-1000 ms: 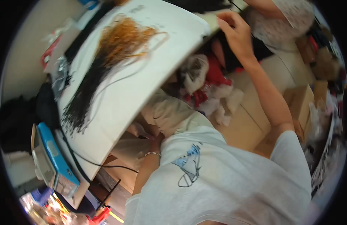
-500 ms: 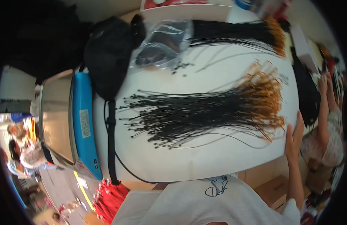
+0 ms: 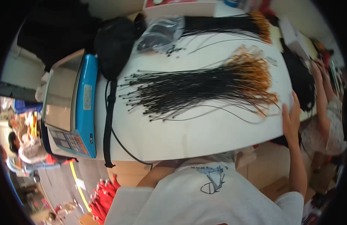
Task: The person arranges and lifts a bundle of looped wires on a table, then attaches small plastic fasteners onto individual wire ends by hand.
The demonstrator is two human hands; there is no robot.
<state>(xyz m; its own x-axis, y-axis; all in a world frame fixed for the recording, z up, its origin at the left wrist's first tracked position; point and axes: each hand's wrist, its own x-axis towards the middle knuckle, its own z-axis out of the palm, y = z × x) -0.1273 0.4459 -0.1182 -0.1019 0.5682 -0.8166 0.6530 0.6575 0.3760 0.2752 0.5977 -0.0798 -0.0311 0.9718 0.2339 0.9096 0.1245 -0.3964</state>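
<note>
My right hand [image 3: 291,116] rests at the right edge of the white table [image 3: 207,140], fingers stretched out and thumb apart. Only part of my left forearm [image 3: 155,175] shows below the near edge; the hand itself is hidden under the table. Across the middle of the tabletop lies a spread bundle of thin black cords [image 3: 192,88] with small dark tips at the left and orange ends [image 3: 252,75] at the right. Behind it sits a second, neater bundle of black cords [image 3: 222,27], also orange-ended.
A blue weighing scale [image 3: 88,108] stands on the left, beside a black bag [image 3: 112,47] with a hanging strap [image 3: 110,123]. Near the back are a clear plastic bag [image 3: 160,33] and small black bits [image 3: 174,50]. Another person's arms [image 3: 322,92] are at the right.
The view has shifted, so the table and cords appear higher. More of my left forearm shows below the near edge. My right hand stays at the table edge; the cord bundles lie as before.
</note>
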